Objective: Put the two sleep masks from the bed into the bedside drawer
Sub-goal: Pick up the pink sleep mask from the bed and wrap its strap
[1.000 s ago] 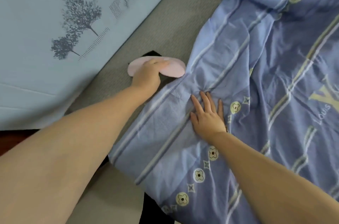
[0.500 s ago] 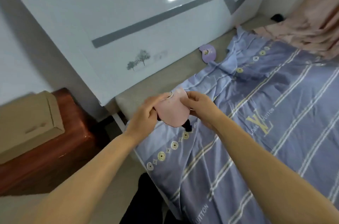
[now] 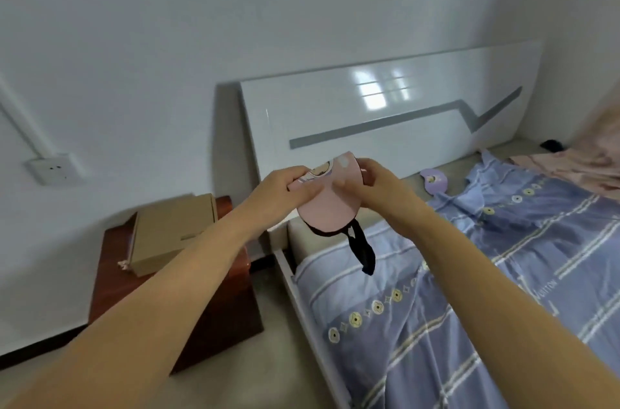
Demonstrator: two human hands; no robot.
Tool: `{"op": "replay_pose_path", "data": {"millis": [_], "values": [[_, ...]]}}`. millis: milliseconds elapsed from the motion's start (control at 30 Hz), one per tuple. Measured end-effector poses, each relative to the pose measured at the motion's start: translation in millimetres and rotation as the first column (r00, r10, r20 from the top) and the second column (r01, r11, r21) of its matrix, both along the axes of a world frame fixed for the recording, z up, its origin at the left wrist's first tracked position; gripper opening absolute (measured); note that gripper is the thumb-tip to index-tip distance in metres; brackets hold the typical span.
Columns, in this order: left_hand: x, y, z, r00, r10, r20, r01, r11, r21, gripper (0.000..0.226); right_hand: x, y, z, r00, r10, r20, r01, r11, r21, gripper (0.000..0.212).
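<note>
Between the fingers: pink mask (image 3: 323,204), held up in the air over the bed's near corner, folded roughly in half with a printed edge on top.
Left hand (image 3: 290,189): fingers (image 3: 307,191) pinched on the mask's left side, thumb on the pink face.
Right hand (image 3: 375,187): fingers (image 3: 342,185) pinched on the mask's right side, close to the left hand's fingertips.
Strap (image 3: 360,247): black, hanging loose below the fingers, its end dangling over the blue sheet (image 3: 469,291) (contact with the sheet cannot be told).
Purple mask (image 3: 434,181): lying flat to the right of the right hand's fingers and well apart from them, on bare mattress near the headboard (image 3: 385,113).
Nightstand (image 3: 214,301): reddish-brown, below and to the left of the left hand's fingers, beside the bed; its drawer front cannot be made out.
Box (image 3: 171,231): cardboard, resting on the nightstand.
Outlet (image 3: 55,168): on the wall, far left of both hands.
</note>
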State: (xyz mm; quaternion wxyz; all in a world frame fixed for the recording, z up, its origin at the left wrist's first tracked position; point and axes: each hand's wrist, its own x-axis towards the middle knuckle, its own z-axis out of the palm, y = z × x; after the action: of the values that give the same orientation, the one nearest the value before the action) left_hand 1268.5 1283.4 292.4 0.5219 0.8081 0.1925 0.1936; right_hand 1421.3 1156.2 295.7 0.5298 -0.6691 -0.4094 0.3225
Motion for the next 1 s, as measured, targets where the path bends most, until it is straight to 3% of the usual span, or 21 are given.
{"op": "replay_pose_path", "data": {"millis": [67, 167, 200, 300, 400, 533, 667, 733, 800, 833, 900, 933, 1000], "values": [[-28, 6, 12, 0.997, 0.025, 0.074, -0.019, 0.997, -0.080, 0.012, -28, 6, 8, 0.983, 0.125, -0.135, -0.125, 0.992, 0.002, 0.028], [-72, 11, 19, 0.968, 0.011, 0.249, 0.115, 0.866, -0.487, 0.031, -71, 18, 22, 0.938, 0.101, -0.332, -0.047, 0.985, 0.166, 0.027], [-85, 9, 17, 0.970, -0.038, 0.241, 0.167, 0.824, -0.541, 0.038, -84, 22, 24, 0.916, 0.084, -0.391, 0.001, 0.977, 0.212, 0.027], [-115, -10, 6, 0.986, -0.163, 0.038, 0.167, 0.930, -0.328, 0.024, -119, 29, 28, 0.887, 0.021, -0.462, 0.119, 0.955, 0.272, 0.021], [-126, -18, -2, 0.999, -0.030, 0.033, 0.037, 0.971, -0.238, 0.016, -145, 31, 25, 0.890, -0.046, -0.453, 0.200, 0.933, 0.299, 0.018], [-137, -17, 0, 0.993, 0.100, 0.068, -0.065, 0.916, -0.395, 0.018, -161, 26, 28, 0.919, -0.089, -0.384, 0.233, 0.909, 0.346, 0.020], [-138, -18, 9, 0.973, 0.224, 0.051, -0.176, 0.870, -0.460, 0.020, -164, 20, 34, 0.946, -0.149, -0.286, 0.250, 0.900, 0.358, 0.022], [-136, -17, 13, 0.970, 0.216, 0.111, -0.087, 0.736, -0.672, 0.025, -159, 15, 37, 0.948, -0.177, -0.263, 0.265, 0.898, 0.351, 0.024], [-139, -16, 14, 0.961, 0.170, 0.219, 0.119, 0.461, -0.879, 0.022, -153, 10, 39, 0.945, -0.199, -0.261, 0.283, 0.895, 0.343, 0.024], [-141, -18, 16, 0.946, 0.135, 0.293, 0.241, 0.310, -0.920, 0.011, -150, 7, 39, 0.942, -0.214, -0.257, 0.295, 0.894, 0.338, 0.024], [-145, -24, 23, 0.897, 0.031, 0.441, 0.434, 0.134, -0.891, 0.008, -144, 1, 37, 0.938, -0.250, -0.240, 0.319, 0.893, 0.317, 0.025], [-146, -28, 25, 0.881, -0.040, 0.472, 0.473, 0.120, -0.873, 0.006, -141, -2, 36, 0.936, -0.265, -0.233, 0.329, 0.893, 0.306, 0.026], [-141, -40, 16, 0.901, -0.215, 0.376, 0.419, 0.213, -0.882, 0.033, -137, -6, 36, 0.932, -0.280, -0.229, 0.341, 0.890, 0.301, 0.025]]}}
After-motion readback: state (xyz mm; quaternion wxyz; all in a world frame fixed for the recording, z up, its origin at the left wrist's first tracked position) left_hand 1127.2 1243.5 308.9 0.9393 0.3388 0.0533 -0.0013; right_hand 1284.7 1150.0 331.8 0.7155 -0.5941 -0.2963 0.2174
